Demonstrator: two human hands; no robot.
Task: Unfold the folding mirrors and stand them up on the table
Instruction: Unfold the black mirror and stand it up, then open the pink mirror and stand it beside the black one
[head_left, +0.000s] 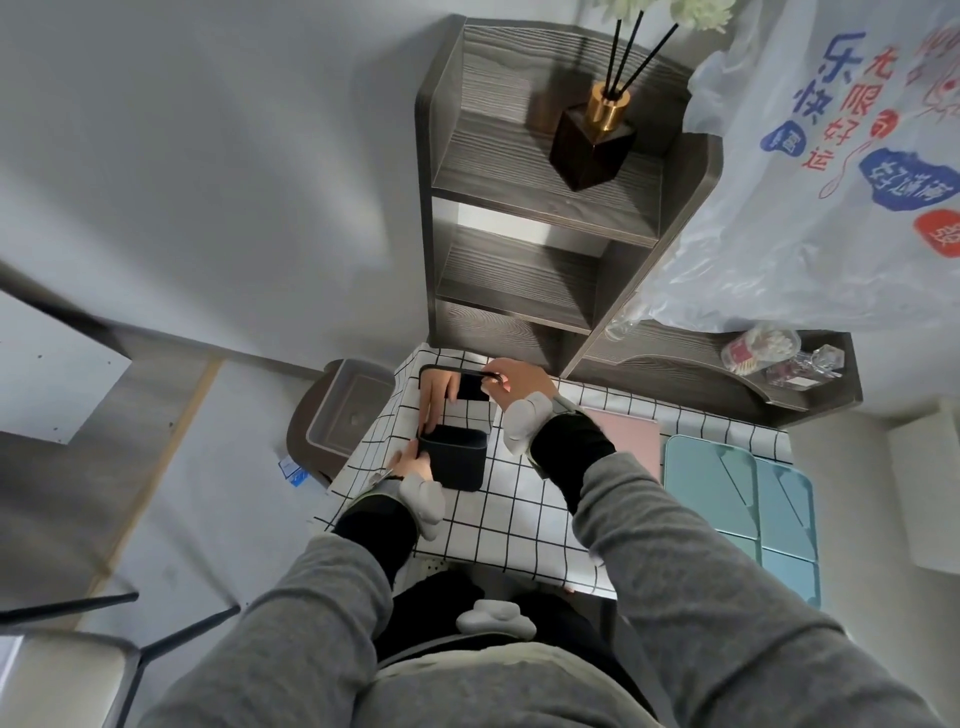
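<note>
A black folding mirror (456, 460) stands partly unfolded at the far left corner of the checked table (498, 519). Its glass panel is raised and reflects a hand and the grid cloth. My right hand (521, 383) grips the top edge of the raised panel. My left hand (411, 464) holds the left side of the dark lower flap. To the right, a pink mirror (631, 434), a teal mirror (711, 483) and a blue mirror (787, 519) lie flat and folded on the table.
A grey wooden shelf unit (524, 208) stands right behind the black mirror, with a reed diffuser (592, 140) on top. A printed plastic bag (831, 182), a cotton swab jar (758, 348) and a glass bottle (802, 366) sit at the back right. A clear bin (348, 405) is left of the table.
</note>
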